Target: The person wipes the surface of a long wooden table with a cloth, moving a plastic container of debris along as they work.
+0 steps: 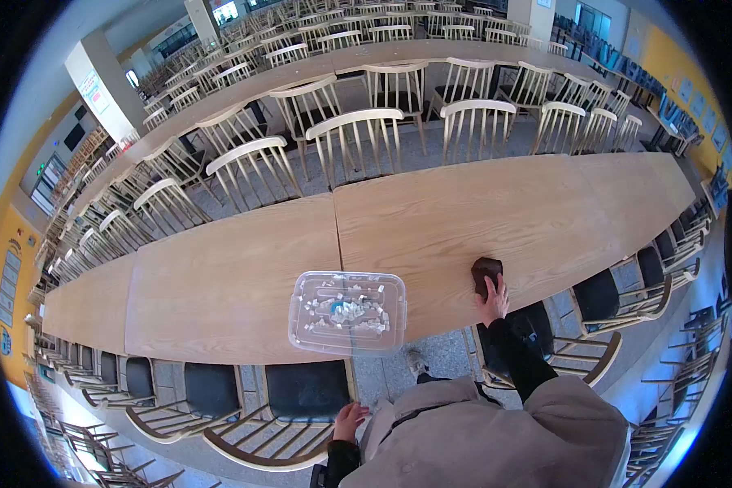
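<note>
My right hand (493, 300) reaches out over the near edge of the long wooden table (431, 220) and rests on a dark brown pad-like object (485, 271) lying flat on the wood. My left hand (349, 422) hangs low beside my coat, above a black chair seat, its fingers loosely curled and nothing visible in it. A clear plastic tub (348, 312) with a lid stands at the table's near edge between my two hands; it holds several small white scraps and something teal.
Black-seated wooden chairs (305, 392) line the near side of the table, one (600, 297) to my right. Rows of light wooden spindle-back chairs (358, 138) and more long tables fill the hall beyond. A seam (336, 236) splits the tabletop.
</note>
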